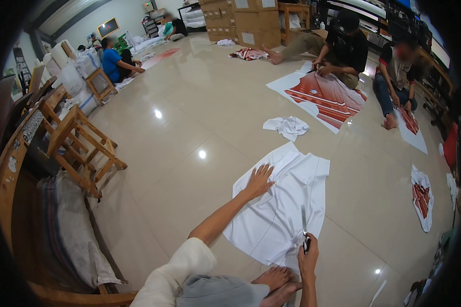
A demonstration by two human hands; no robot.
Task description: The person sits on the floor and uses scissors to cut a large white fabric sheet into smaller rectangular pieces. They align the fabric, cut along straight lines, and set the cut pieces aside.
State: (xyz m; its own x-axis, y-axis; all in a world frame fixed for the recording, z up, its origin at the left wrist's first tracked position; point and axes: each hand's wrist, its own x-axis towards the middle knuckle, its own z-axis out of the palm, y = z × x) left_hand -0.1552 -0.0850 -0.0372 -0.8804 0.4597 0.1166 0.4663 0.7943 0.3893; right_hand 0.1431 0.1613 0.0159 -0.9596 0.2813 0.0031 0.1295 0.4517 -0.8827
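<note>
One large sheet of white fabric [284,204] lies flat on the tiled floor [189,169] under both my hands, its far end notched, its near edge curved and ragged. My left hand [259,181] presses open-palmed on its far left part. My right hand [308,254] grips scissors [304,227] at the near edge, blades pointing away from me.

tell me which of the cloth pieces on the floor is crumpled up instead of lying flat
The small white cloth in the middle of the floor, between the big white sheet under the person's left hand and the red printed sheet. The others lie spread out.
</note>
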